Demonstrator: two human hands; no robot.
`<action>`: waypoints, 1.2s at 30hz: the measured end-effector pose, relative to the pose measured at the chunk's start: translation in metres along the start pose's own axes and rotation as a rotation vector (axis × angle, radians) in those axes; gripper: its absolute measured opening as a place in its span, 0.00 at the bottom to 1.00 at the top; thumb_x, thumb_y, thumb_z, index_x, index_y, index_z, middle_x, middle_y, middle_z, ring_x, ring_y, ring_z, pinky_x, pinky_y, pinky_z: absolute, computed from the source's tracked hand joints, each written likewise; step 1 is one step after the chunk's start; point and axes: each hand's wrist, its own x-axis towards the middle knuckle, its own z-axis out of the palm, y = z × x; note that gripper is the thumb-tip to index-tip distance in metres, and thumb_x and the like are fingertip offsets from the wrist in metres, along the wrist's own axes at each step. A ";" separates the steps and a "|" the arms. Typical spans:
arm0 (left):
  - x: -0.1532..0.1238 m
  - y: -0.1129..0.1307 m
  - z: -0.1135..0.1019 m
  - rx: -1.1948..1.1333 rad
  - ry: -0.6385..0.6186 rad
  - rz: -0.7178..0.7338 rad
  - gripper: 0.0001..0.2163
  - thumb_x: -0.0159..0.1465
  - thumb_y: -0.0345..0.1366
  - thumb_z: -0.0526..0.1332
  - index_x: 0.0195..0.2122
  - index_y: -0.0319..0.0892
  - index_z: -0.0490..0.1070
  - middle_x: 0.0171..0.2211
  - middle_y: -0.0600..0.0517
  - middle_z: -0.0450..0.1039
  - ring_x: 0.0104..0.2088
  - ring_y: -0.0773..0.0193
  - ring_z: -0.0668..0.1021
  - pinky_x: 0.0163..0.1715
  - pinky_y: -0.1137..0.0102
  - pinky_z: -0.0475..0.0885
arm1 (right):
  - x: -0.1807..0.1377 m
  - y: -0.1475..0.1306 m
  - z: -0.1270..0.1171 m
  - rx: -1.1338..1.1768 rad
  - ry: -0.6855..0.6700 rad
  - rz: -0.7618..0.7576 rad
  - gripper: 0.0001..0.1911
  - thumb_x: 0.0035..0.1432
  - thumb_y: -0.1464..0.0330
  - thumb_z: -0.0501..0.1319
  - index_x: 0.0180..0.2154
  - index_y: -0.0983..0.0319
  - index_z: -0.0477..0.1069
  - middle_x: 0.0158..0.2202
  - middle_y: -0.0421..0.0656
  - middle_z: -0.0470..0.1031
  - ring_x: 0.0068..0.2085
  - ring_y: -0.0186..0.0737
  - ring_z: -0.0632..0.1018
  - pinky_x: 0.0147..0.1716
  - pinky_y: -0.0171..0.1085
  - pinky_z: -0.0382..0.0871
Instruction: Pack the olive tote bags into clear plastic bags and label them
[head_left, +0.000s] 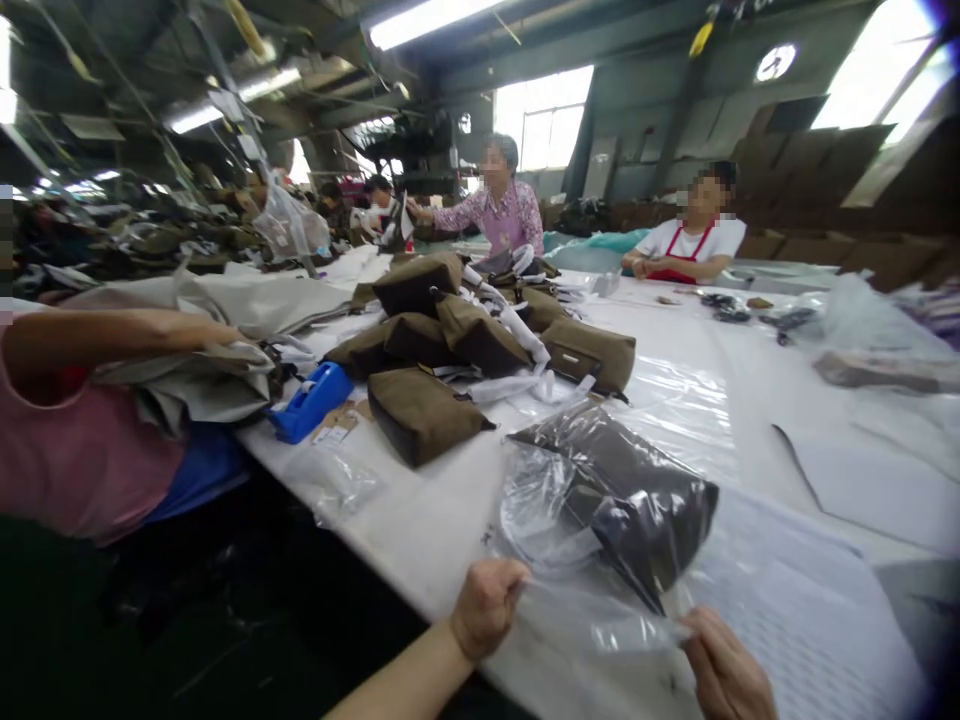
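Observation:
A clear plastic bag [622,632] lies on the table in front of me, its open end stretched between my two hands. My left hand [487,607] is closed in a fist around one corner of that end. At the other corner, my right hand [724,660] pinches the film between thumb and fingers. Inside the plastic sits a dark brown pouch [652,480], tilted toward me, with a pale strap beside it. Beyond it is a pile of similar olive-brown pouches [424,415] with white-wrapped straps.
A blue tape dispenser [311,402] stands near the left table edge. A person in pink [82,430] at left handles grey fabric [202,385]. Two more people face the table's far side. Clear film [686,410] and white sheets [870,480] lie to the right.

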 end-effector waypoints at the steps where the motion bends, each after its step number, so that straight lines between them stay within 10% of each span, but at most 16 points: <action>1: -0.002 0.001 -0.003 -0.022 -0.022 -0.077 0.22 0.65 0.50 0.43 0.32 0.42 0.71 0.22 0.49 0.73 0.24 0.62 0.76 0.29 0.67 0.72 | -0.002 -0.013 -0.001 -0.035 -0.004 0.082 0.20 0.62 0.57 0.50 0.23 0.58 0.67 0.21 0.43 0.69 0.25 0.40 0.73 0.26 0.35 0.67; 5: -0.015 -0.014 -0.013 -0.103 -0.153 -0.368 0.25 0.64 0.54 0.44 0.25 0.39 0.68 0.11 0.54 0.65 0.10 0.65 0.68 0.10 0.73 0.63 | -0.013 -0.053 0.012 -0.122 -0.142 0.360 0.27 0.62 0.52 0.48 0.16 0.60 0.57 0.14 0.37 0.58 0.17 0.32 0.64 0.21 0.33 0.56; 8: -0.022 -0.014 -0.026 -0.088 -0.109 -0.464 0.27 0.64 0.54 0.42 0.25 0.38 0.69 0.18 0.50 0.72 0.16 0.62 0.74 0.17 0.69 0.70 | -0.021 -0.061 0.023 -0.179 -0.164 0.463 0.29 0.62 0.50 0.46 0.16 0.60 0.60 0.14 0.38 0.59 0.18 0.33 0.64 0.22 0.34 0.53; 11: -0.018 0.008 -0.032 0.051 0.088 -0.209 0.20 0.68 0.43 0.42 0.41 0.40 0.72 0.37 0.45 0.76 0.40 0.59 0.78 0.44 0.60 0.72 | -0.021 -0.061 0.027 -0.224 -0.156 0.515 0.29 0.62 0.50 0.45 0.17 0.60 0.60 0.15 0.39 0.61 0.19 0.34 0.65 0.24 0.35 0.53; 15: 0.008 0.029 -0.001 0.359 -0.118 0.398 0.21 0.65 0.37 0.52 0.59 0.38 0.57 0.57 0.44 0.64 0.60 0.53 0.62 0.59 0.54 0.59 | -0.016 -0.066 0.025 -0.223 -0.162 0.536 0.30 0.63 0.51 0.44 0.17 0.60 0.61 0.15 0.40 0.63 0.19 0.35 0.66 0.24 0.35 0.53; 20: 0.041 0.001 0.050 0.526 -0.150 0.488 0.26 0.66 0.39 0.50 0.63 0.35 0.48 0.61 0.43 0.56 0.64 0.50 0.52 0.58 0.48 0.57 | -0.023 -0.063 0.026 -0.105 -0.119 0.588 0.26 0.62 0.51 0.47 0.21 0.60 0.64 0.16 0.38 0.63 0.19 0.34 0.66 0.23 0.34 0.56; 26: 0.044 -0.014 0.054 0.529 -0.118 0.534 0.26 0.65 0.33 0.50 0.64 0.39 0.45 0.60 0.46 0.59 0.64 0.54 0.53 0.60 0.51 0.55 | -0.060 -0.033 0.023 0.272 0.107 0.670 0.17 0.56 0.56 0.59 0.41 0.60 0.65 0.28 0.41 0.74 0.29 0.38 0.75 0.31 0.34 0.70; 36: 0.059 -0.023 0.062 0.417 -0.007 0.546 0.28 0.63 0.32 0.52 0.64 0.44 0.45 0.66 0.49 0.42 0.64 0.59 0.51 0.64 0.64 0.45 | -0.068 0.111 -0.180 0.097 0.888 0.900 0.26 0.46 0.54 0.63 0.45 0.61 0.63 0.36 0.41 0.71 0.38 0.39 0.72 0.42 0.39 0.66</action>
